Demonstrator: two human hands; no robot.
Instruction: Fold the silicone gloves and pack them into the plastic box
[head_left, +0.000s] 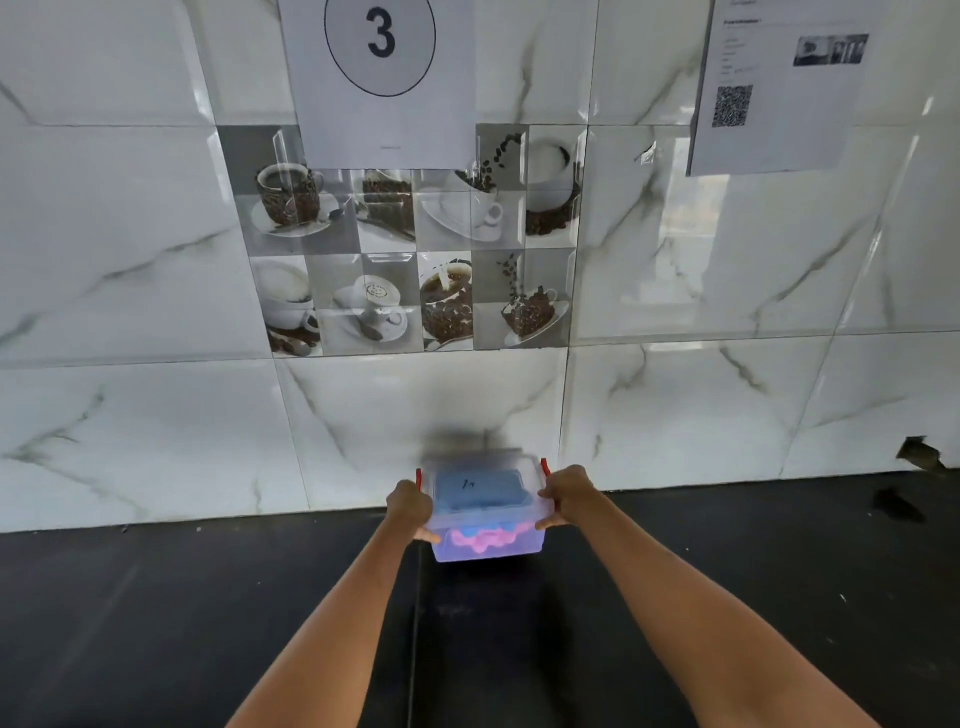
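Note:
A clear plastic box (485, 545) with a lid and red side clips sits on the dark counter close to the tiled wall. Through its walls I see a blue silicone glove (480, 491) on top and a pink silicone glove (483, 540) below it. My left hand (410, 506) grips the box's left side and my right hand (569, 496) grips its right side, both near the red clips. The box looks slightly blurred.
The dark counter (208, 613) stretches left and right of the box. A marble-tiled wall (156, 441) rises just behind it, with a paper sheet marked 3 (382, 78) and another printed sheet (779, 88) taped on.

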